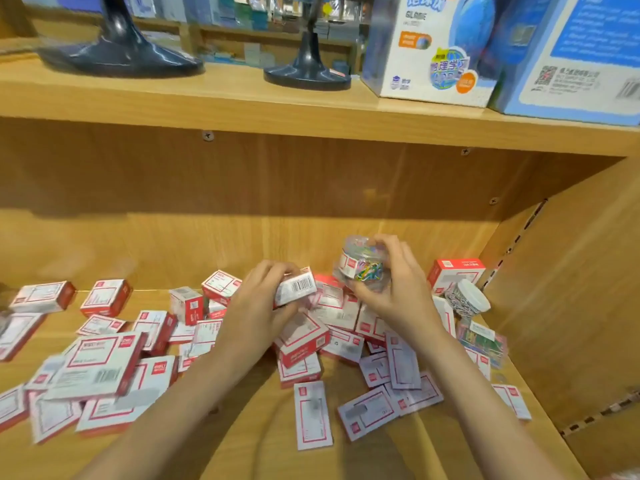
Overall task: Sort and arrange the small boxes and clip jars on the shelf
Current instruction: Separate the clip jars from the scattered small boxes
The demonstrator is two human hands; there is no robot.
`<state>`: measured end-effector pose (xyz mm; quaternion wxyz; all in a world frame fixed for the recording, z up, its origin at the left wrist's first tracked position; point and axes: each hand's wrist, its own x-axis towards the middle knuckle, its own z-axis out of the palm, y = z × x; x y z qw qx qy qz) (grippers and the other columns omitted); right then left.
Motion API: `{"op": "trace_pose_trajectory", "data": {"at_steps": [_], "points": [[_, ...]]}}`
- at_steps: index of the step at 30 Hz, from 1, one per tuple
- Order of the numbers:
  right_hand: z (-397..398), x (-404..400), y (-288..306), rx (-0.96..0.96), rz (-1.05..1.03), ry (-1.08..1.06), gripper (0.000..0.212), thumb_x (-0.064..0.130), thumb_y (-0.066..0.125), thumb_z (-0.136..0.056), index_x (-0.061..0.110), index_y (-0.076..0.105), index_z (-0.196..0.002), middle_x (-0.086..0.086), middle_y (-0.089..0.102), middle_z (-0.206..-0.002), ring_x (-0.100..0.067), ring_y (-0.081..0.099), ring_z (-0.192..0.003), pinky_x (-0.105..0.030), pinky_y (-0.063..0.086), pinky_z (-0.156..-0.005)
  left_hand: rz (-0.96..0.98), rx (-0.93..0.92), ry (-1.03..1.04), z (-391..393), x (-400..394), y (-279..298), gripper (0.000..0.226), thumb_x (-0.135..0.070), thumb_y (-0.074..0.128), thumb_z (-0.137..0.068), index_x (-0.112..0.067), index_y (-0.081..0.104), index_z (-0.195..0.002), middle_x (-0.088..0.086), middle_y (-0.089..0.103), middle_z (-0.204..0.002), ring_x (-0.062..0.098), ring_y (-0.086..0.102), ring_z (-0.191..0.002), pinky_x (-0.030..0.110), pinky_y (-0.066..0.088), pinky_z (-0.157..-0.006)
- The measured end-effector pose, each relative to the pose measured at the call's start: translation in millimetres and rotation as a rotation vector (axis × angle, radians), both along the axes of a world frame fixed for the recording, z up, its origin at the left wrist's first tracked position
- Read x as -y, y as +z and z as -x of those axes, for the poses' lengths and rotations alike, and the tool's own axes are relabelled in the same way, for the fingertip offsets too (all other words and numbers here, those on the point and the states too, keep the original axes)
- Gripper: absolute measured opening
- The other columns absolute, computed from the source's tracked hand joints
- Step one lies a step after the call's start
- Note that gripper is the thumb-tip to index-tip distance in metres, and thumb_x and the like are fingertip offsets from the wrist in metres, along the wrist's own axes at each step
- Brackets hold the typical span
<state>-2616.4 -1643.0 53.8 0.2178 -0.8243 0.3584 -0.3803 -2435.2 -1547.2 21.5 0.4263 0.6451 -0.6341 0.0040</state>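
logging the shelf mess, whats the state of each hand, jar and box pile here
left hand: gripping a small box, lifted
right hand: holding a clear jar of coloured clips, lifted
white-lidded jar: lying on its side at the right
red and white boxes: scattered loose, unsorted
tall box: upright by the back wall

Single head-worn wide view, looking forward and down, close over the wooden shelf point(242, 445), upper shelf point(242, 109) above
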Motion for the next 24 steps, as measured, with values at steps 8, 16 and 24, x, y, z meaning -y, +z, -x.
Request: {"op": "trace_pose_trajectory", "data": {"at_steps": [8, 16, 24], "points": [[-118, -46, 18, -0.006, -0.129, 0.341, 0.05, 0.03, 0.077, -0.068, 0.038, 0.044, -0.105, 0.009, 0.058, -0.102, 0.001, 0.054, -0.085, -0.015, 0.041, -0.076, 0.129, -0.05, 0.263, -90, -101, 4, 0.031, -0.033, 0.048, -0.082, -0.016, 0.054, -0.107, -0.004, 0.052, -0.1, -0.003, 0.044, -0.09, 0.001, 0.031, -0.078], [-316, -140, 10, 0.082, -0.311, 0.751, 0.049, 0.033, 0.076, -0.062, 0.05, 0.043, -0.094, 0.004, 0.056, -0.106, -0.015, 0.062, -0.088, -0.038, 0.051, -0.074, 0.196, -0.009, 0.705, -200, -240, 5, 0.037, -0.029, 0.046, -0.08, -0.02, 0.054, -0.116, -0.01, 0.046, -0.107, 0.006, 0.045, -0.099, 0.015, 0.034, -0.085], [-443, -192, -7, -0.03, -0.105, 0.583, 0.051, 0.028, 0.072, -0.076, 0.023, 0.044, -0.118, -0.004, 0.048, -0.115, -0.023, 0.052, -0.103, -0.028, 0.038, -0.079, 0.131, 0.092, 0.913, -287, -289, -16, 0.047, 0.0, 0.056, -0.068, -0.013, 0.06, -0.113, 0.01, 0.052, -0.11, 0.022, 0.045, -0.102, 0.019, 0.03, -0.089]]}}
